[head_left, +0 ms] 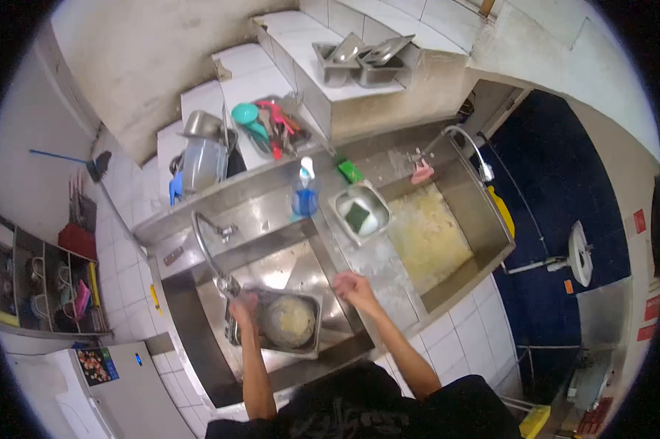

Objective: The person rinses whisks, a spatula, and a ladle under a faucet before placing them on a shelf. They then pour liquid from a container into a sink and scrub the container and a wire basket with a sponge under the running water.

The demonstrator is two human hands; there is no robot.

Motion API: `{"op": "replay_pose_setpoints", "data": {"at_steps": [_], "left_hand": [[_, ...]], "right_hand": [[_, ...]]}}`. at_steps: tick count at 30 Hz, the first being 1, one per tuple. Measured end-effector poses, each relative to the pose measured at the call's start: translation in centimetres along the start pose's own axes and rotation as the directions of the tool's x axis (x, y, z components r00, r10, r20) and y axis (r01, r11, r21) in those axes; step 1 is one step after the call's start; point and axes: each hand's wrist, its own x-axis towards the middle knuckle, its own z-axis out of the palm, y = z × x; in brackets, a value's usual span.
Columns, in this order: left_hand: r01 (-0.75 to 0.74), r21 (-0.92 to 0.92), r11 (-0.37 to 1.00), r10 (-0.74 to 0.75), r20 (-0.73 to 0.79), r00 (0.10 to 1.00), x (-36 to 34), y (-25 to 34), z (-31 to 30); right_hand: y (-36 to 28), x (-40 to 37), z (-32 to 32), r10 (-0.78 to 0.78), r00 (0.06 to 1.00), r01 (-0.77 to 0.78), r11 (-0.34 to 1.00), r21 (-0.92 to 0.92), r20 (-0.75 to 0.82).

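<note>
A rectangular steel pan (317,344) sits in the left sink basin (220,344), below the curved faucet (207,256). Inside it is a round grey area of cloudy water with a yellowish patch (295,323). My left hand (243,307) is at the pan's left side, right by the faucet's spout, its fingers smeared by motion. Over the right rim of that basin is my right hand (353,287), fingers curled in and nothing showing in them. Beyond it, on the steel divider, stands a small steel pan (338,223) with suds and a dark green scouring pad (357,217).
A blue soap bottle (305,196) and a green packet (350,172) stand behind the divider. The right basin (483,227) holds cloudy yellowish water; a pink cloth (422,172) lies at its back. Utensils fill a tray (300,143); steel pans (337,72) sit on the ledge.
</note>
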Motion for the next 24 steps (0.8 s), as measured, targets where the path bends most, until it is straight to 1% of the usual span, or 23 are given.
{"op": "replay_pose_setpoints", "data": {"at_steps": [1,2,3,4,5,6,7,8,9,10,11,12,13,14,15,16,17,18,19,20,22,23,24], "left_hand": [[-0.146,0.379,0.914,0.118,0.096,0.988,0.6,-0.3,-0.5],[-0.166,0.390,0.906,0.141,0.092,0.986,0.2,1.0,0.2],[-0.030,0.143,0.989,0.022,0.056,0.998,-1.1,2.7,1.2],[0.109,-0.116,0.987,-0.103,0.054,0.993,-2.0,3.9,1.6],[0.093,-0.102,0.990,-0.089,0.039,0.995,-1.7,2.4,0.3],[0.031,-0.113,0.993,-0.042,-0.090,0.995,-0.5,-0.5,-1.6],[-0.038,-0.120,0.992,0.012,-0.210,0.978,1.2,-1.6,-2.2],[-0.062,-0.111,0.992,0.037,-0.215,0.976,1.0,0.6,-0.4],[0.032,-0.125,0.992,-0.044,-0.092,0.995,-1.7,3.9,2.3],[0.133,-0.123,0.983,-0.131,0.024,0.991,-3.2,5.9,4.0],[0.123,-0.109,0.986,-0.123,0.000,0.992,-2.5,5.2,3.4],[0.108,-0.130,0.986,-0.123,-0.116,0.986,-1.5,3.7,2.2],[0.088,-0.154,0.984,-0.122,-0.224,0.967,-0.8,3.5,2.0],[0.078,-0.144,0.987,-0.110,-0.231,0.967,-0.7,3.2,1.8],[0.169,-0.057,0.984,-0.174,-0.093,0.980,-1.2,4.0,2.6],[0.258,0.044,0.965,-0.259,0.032,0.965,-2.1,5.1,3.3],[0.261,0.010,0.965,-0.261,0.106,0.960,-2.6,6.7,4.1],[0.280,0.007,0.960,-0.280,0.074,0.957,-1.9,5.8,3.3],[0.168,0.012,0.986,-0.166,-0.103,0.981,-0.5,4.0,1.6],[0.055,0.041,0.998,-0.041,-0.288,0.957,-0.1,2.1,-0.1],[-0.055,-0.125,0.991,0.032,-0.178,0.984,-1.0,-0.1,-0.7],[0.168,-0.061,0.984,-0.173,-0.093,0.980,-1.9,3.9,1.9],[0.389,0.007,0.921,-0.389,-0.012,0.921,-2.6,8.2,4.4]], "right_hand": [[-2.4,3.2,-1.8,-0.117,0.991,0.106,0.983,-0.150,-0.064],[-4.1,6.8,-3.4,-0.180,0.976,0.153,0.968,-0.201,-0.122],[-5.7,10.7,-5.0,-0.239,0.955,0.192,0.949,-0.250,-0.175],[-6.9,14.4,-6.5,-0.316,0.926,0.237,0.912,-0.334,-0.205],[-7.7,17.8,-7.9,-0.389,0.892,0.271,0.867,-0.419,-0.229],[-8.5,21.3,-9.2,-0.350,0.908,0.196,0.840,-0.507,-0.228],[-9.2,24.6,-10.3,-0.317,0.919,0.125,0.798,-0.589,-0.235],[-9.3,27.7,-11.2,-0.329,0.915,0.143,0.807,-0.574,-0.234],[-8.9,30.3,-11.7,-0.183,0.959,-0.036,0.684,-0.728,-0.219],[-8.2,32.4,-11.9,-0.025,0.974,-0.185,0.497,-0.848,-0.227],[-7.6,33.9,-11.9,-0.017,0.978,-0.170,0.514,-0.841,-0.208],[-7.0,35.1,-12.0,0.130,0.981,-0.186,0.441,-0.878,-0.143],[-5.9,36.6,-12.4,0.271,0.958,-0.187,0.362,-0.913,-0.089],[-4.5,37.9,-12.4,0.269,0.960,-0.181,0.375,-0.909,-0.080],[-2.0,39.8,-12.3,0.225,0.970,-0.159,0.299,-0.941,-0.093],[0.0,41.0,-12.3,0.191,0.977,-0.141,0.215,-0.966,-0.100],[0.2,41.5,-12.7,0.209,0.974,-0.131,0.217,-0.967,-0.085],[-0.4,42.1,-13.2,0.253,0.965,-0.133,0.224,-0.966,-0.074],[-1.0,42.8,-13.1,0.297,0.953,-0.126,0.228,-0.965,-0.054],[0.5,44.0,-13.8,0.297,0.955,-0.070,0.161,-0.984,-0.020],[0.1,42.8,-14.9,0.206,0.975,0.057,0.128,-0.990,0.082],[0.9,41.8,-16.6,0.015,0.984,0.175,0.144,-0.974,0.179],[2.5,42.4,-18.0,-0.075,0.973,0.224,0.077,-0.972,0.218]]}}
